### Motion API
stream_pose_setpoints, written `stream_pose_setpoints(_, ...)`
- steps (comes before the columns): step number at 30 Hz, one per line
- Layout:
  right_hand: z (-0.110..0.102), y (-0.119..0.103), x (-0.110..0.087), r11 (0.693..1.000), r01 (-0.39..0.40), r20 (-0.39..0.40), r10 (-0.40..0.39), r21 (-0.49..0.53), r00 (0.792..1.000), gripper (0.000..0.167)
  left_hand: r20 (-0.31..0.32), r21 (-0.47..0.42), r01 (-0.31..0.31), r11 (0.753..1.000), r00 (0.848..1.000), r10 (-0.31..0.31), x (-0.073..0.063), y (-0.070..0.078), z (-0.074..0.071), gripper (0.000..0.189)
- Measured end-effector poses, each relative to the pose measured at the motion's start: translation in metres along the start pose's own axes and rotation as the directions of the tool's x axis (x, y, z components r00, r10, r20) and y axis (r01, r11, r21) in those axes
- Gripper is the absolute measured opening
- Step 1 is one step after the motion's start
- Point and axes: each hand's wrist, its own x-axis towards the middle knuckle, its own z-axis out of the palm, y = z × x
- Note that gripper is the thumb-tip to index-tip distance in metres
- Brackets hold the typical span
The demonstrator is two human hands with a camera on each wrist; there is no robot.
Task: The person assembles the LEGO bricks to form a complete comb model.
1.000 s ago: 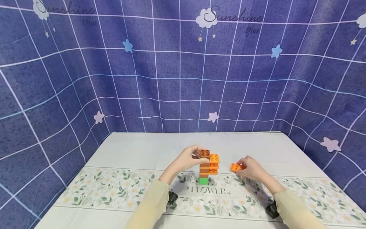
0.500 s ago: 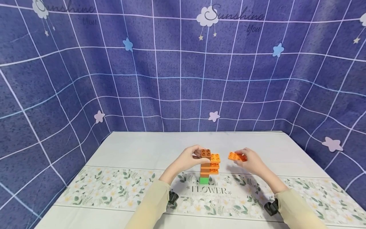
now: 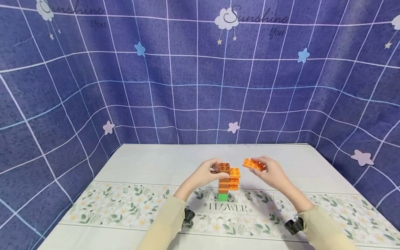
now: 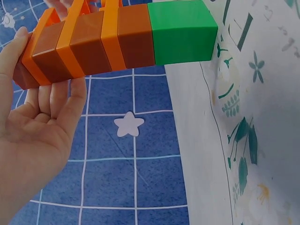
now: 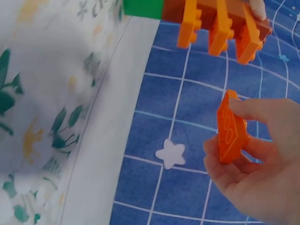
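A tower of toy building bricks (image 3: 224,167) stands upright on the table, with a green brick (image 3: 223,197) at its foot. Above the green, brown bricks alternate with flat orange bricks (image 4: 112,35) that jut out to the right. My left hand (image 3: 204,172) grips the tower's top brown brick between thumb and fingers. Raised above the table on the tower's right, my right hand (image 3: 273,172) pinches another flat orange brick (image 3: 252,164). In the right wrist view, that brick's hollow underside (image 5: 228,129) shows; a gap separates it from the tower.
A white tablecloth (image 3: 162,159) with a floral band and the word FLOWER covers the table. Behind and at both sides hangs a blue grid-patterned curtain (image 3: 187,97). Black wrist devices (image 3: 189,216) sit below the sleeves.
My right hand has lifted the flat orange brick from low over the table, moving it up and leftward nearer the tower's top. The left hand and the tower have stayed in place.
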Motion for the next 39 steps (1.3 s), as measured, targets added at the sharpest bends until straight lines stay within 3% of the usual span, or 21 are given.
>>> stream_pose_setpoints(2, -0.001, -0.004, 0.0, 1.0, 0.005, -0.008, -0.005, 0.002, 1.0, 0.039, -0.001, 0.003, 0.003, 1.0, 1.0, -0.003, -0.002, 0.004, 0.0, 0.035)
stream_pose_setpoints(20, -0.006, -0.035, 0.007, 0.992, 0.09, -0.074, -0.084, 0.083, 0.994, 0.038, 0.002, -0.004, -0.014, 1.0, 1.0, 0.014, 0.001, -0.001, 0.0, 0.038)
stream_pose_setpoints(39, -0.001, -0.054, 0.011, 0.978, 0.157, -0.006, -0.158, 0.134, 0.987, 0.04, 0.014, -0.012, 0.01, 1.0, 1.0, -0.01, 0.0, -0.001, 0.0, 0.03)
